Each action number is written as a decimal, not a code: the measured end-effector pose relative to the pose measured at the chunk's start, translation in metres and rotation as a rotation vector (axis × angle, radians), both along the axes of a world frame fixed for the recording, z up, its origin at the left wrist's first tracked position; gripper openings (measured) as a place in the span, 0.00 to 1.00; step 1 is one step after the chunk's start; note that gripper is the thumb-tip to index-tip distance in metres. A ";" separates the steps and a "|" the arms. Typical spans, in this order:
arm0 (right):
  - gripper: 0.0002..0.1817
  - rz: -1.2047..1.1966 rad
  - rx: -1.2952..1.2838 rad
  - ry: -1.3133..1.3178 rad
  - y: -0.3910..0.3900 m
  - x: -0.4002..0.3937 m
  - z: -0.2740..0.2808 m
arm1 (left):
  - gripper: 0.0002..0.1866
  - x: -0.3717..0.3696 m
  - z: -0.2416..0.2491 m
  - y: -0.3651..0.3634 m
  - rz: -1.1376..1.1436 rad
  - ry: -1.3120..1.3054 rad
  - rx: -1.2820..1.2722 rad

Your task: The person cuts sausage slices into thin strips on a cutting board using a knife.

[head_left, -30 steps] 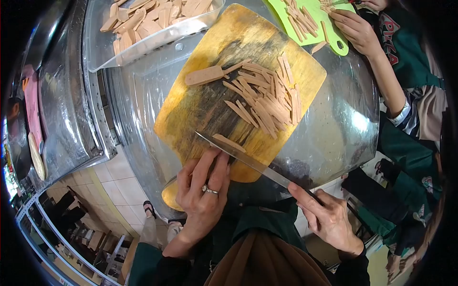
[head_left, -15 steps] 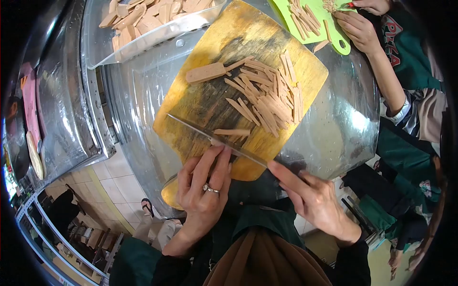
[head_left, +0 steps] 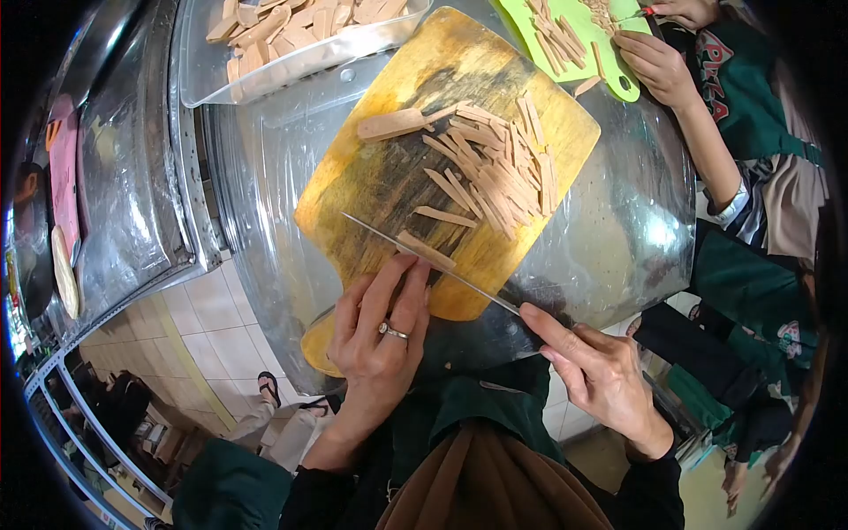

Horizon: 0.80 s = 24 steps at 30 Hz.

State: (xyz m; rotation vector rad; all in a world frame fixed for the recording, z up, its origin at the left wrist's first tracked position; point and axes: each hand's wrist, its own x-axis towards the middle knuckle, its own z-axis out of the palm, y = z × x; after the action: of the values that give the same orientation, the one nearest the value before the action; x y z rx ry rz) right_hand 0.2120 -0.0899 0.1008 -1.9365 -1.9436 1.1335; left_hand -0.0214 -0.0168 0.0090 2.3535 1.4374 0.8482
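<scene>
Knife (head_left: 477, 289) gripped in the right hand (head_left: 605, 375), one finger laid forward toward the blade, the rest folded round the handle; right forearm enters from lower right, dark sleeve at the wrist; blade slants over the lower part of a wooden board (head_left: 331, 190), tip toward upper left; left hand (head_left: 375, 344) back upward, ring on one finger, fingers bent and drawn together, tips down close by the near side of the blade; undersides hidden, so cannot tell whether they pinch anything; pinkish-brown slice (head_left: 427, 251) on the board along the blade's far side; loose strip (head_left: 446, 216) just beyond, apart from the slice; heap of strips (head_left: 499, 181) farther up, right of middle; thicker piece (head_left: 389, 124) left of the heap.
</scene>
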 end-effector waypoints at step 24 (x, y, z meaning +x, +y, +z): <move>0.35 -0.049 0.156 0.110 0.026 -0.007 -0.032 | 0.23 0.000 0.002 0.001 0.004 -0.019 -0.007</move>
State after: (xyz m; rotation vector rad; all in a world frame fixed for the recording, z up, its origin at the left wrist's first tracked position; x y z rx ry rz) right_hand 0.2051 -0.0636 0.0693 -1.7930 -1.8579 1.0205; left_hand -0.0211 -0.0163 0.0106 2.3320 1.4361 0.8626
